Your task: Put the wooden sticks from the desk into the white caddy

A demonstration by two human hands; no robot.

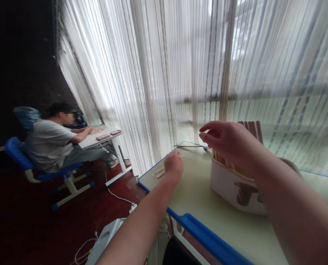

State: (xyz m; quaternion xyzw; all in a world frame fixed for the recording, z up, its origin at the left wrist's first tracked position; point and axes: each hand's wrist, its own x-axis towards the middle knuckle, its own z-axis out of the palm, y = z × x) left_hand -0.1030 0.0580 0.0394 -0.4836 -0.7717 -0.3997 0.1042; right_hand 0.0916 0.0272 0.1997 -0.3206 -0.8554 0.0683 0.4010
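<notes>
My left hand (174, 164) is low over the left part of the tabletop, its fingers curled in; what they hold, if anything, is hidden. Beside it lie a few thin pale sticks (159, 172). My right hand (226, 141) is raised in front of a white bin (226, 186), with a gap between thumb and bent fingers and nothing visible in it. Brown upright strips (253, 130) stick up from the bin, partly covered by my right hand and forearm. Behind the hands, near the far edge, lies a shiny metal utensil (206, 148), its kind unclear.
The pale table (197, 195) has a blue rim and a blue front ledge (208, 235). Sheer curtains (164, 73) hang behind it. At left, a person (52, 140) sits at another table (93, 140) with small pieces on it. A white cable (116, 197) crosses the floor.
</notes>
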